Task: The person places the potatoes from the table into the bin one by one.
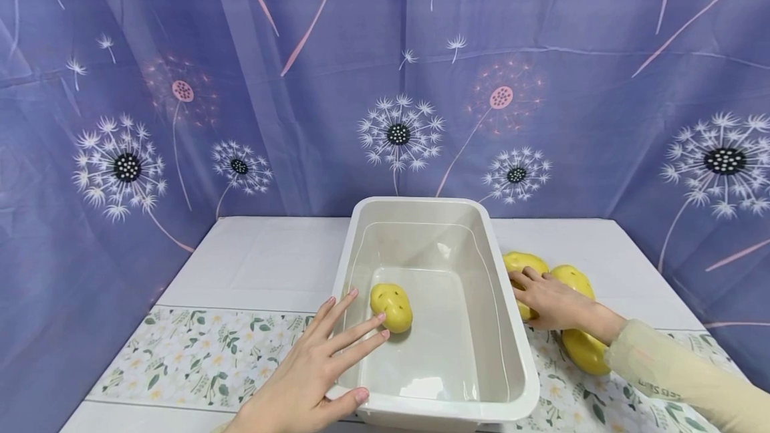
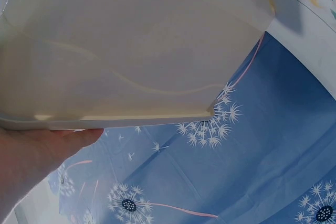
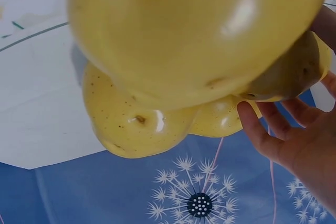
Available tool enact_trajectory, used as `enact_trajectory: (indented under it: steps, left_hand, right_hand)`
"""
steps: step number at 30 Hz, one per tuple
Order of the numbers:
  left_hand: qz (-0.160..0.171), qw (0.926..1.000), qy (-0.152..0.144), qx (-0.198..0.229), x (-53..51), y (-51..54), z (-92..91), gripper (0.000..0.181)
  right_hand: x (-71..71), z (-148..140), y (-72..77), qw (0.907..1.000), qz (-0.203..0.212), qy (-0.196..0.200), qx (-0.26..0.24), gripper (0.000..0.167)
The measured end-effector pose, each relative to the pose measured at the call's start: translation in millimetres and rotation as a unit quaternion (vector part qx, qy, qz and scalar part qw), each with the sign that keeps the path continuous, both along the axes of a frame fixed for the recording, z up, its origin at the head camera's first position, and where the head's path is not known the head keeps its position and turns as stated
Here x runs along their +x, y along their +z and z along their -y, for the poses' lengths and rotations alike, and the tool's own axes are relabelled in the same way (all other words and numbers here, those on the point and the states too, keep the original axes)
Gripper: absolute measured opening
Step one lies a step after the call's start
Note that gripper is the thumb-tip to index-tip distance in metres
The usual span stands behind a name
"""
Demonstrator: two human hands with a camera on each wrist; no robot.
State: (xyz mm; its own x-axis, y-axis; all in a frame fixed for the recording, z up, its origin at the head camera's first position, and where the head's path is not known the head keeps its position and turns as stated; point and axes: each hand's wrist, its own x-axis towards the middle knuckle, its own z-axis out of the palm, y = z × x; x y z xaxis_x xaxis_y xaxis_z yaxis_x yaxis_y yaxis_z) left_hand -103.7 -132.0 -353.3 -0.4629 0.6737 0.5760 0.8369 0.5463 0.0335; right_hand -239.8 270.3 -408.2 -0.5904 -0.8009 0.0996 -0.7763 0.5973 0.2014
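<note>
In the head view, a yellow potato (image 1: 392, 308) lies in the white bin (image 1: 529, 389). My left hand (image 1: 309, 359) is spread over the bin's left near corner, its fingers straight and thumb at the near rim; the left wrist view shows this hand (image 2: 42, 156) against the bin's outside (image 2: 126, 40). Right of the bin, my right hand (image 1: 556, 303) has its fingers curved round a potato (image 1: 525, 313). In the right wrist view, the thumb and fingers of this hand (image 3: 302, 135) are on either side of that shaded potato (image 3: 289, 74).
More yellow potatoes lie right of the bin: one behind my right hand (image 1: 522, 260), one beyond its wrist (image 1: 573, 278) and one nearer the front (image 1: 585, 353). The table (image 1: 271, 252) has a floral band (image 1: 198, 353). A blue dandelion-print curtain (image 1: 313, 119) hangs behind.
</note>
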Motion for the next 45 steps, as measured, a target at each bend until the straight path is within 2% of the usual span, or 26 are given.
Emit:
enact_trajectory:
  steps: [13, 21, 45]
  left_hand:
    - [0.000, 1.0000, 0.002, -0.006, -0.7, -0.1, 0.3, 0.051]
    - [0.005, 0.9999, 0.005, -0.009, -0.1, 1.0, 0.6, 0.051]
    - [0.000, 1.0000, 0.002, -0.005, 0.6, 0.0, -0.1, 0.051]
  right_hand:
    - [1.3, 2.2, 2.7, 0.9993, -0.010, -0.015, 0.031, 0.080]
    - [1.1, -0.4, 0.8, 0.9992, -0.031, -0.006, 0.026, 0.081]
    - [2.3, -6.7, 3.3, 0.9991, -0.041, 0.000, 0.009, 0.078]
